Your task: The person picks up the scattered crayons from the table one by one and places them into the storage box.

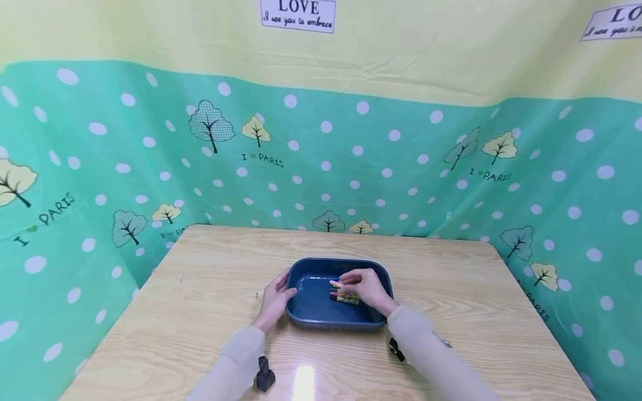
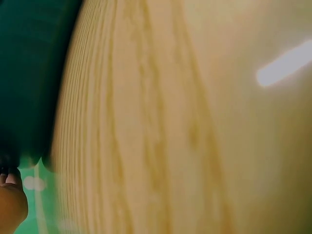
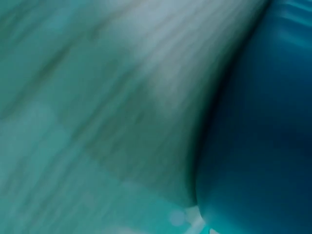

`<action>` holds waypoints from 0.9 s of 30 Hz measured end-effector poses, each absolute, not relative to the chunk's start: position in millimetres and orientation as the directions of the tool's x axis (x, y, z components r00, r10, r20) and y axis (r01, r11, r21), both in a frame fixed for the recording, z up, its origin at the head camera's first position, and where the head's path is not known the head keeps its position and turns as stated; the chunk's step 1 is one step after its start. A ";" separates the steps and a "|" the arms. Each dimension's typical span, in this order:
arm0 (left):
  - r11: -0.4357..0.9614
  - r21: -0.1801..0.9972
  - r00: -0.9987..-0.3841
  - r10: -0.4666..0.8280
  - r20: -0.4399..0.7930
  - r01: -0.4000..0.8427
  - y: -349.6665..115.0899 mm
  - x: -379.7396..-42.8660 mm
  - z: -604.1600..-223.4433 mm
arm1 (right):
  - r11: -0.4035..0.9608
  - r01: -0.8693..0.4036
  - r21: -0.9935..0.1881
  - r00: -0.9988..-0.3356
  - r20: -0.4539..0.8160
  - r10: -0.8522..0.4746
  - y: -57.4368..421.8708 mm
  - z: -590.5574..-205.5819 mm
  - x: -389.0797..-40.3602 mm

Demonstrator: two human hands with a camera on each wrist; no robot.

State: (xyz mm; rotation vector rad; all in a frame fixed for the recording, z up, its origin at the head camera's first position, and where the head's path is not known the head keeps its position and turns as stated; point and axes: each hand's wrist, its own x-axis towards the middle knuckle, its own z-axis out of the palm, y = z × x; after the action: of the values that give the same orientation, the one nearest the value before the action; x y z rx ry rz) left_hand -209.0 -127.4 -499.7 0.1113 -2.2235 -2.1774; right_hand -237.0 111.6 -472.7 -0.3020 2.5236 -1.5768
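Observation:
A dark blue rectangular tray [image 1: 313, 322] stands on the wooden table. My left hand [image 1: 273, 301] grips its left rim, with the thumb over the edge and the fingers on the outside. Over the tray's right half, my right hand [image 1: 368, 291] pinches a pale pink-tipped crayon [image 1: 335, 284]. Several crayons [image 1: 345, 298] in patterned wrappers lie side by side on the tray floor beneath that hand, partly covered by it. The left wrist view catches the tray's outer wall [image 2: 34, 73] and part of the left hand [image 2: 12, 207]. Only the tray's side [image 3: 263, 131] fills the right of the right wrist view.
The light wooden table [image 1: 215, 267] extends around the tray on all sides. A green and yellow patterned curtain [image 1: 321, 150] hangs behind and beside it. Black wrist devices [image 1: 264, 376] show below both forearms. A bright reflection lies near the front.

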 end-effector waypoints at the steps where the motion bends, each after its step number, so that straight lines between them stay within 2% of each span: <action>1: 0.018 0.999 -0.997 -0.070 -0.028 -0.029 -127.4 -209.3 -500.2 | 0.433 -0.090 -0.897 -0.967 -0.026 -0.254 110.3 -473.8 -237.4; 12: 0.030 0.999 -0.995 -0.095 -0.029 -0.032 -127.0 -209.7 -503.0 | 0.544 -0.057 -0.837 -0.956 -0.111 -0.271 106.4 -480.0 -234.7; 27: 0.020 0.999 -0.996 -0.082 -0.033 -0.035 -127.6 -209.3 -499.8 | 0.548 -0.130 -0.826 -0.946 -0.061 -0.317 107.4 -481.4 -233.9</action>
State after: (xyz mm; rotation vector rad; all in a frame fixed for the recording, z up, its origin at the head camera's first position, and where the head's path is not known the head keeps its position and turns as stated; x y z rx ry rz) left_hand -209.3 -127.6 -499.8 0.1277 -2.2192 -2.1719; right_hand -233.9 107.4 -481.4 -0.3777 2.5804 -1.3510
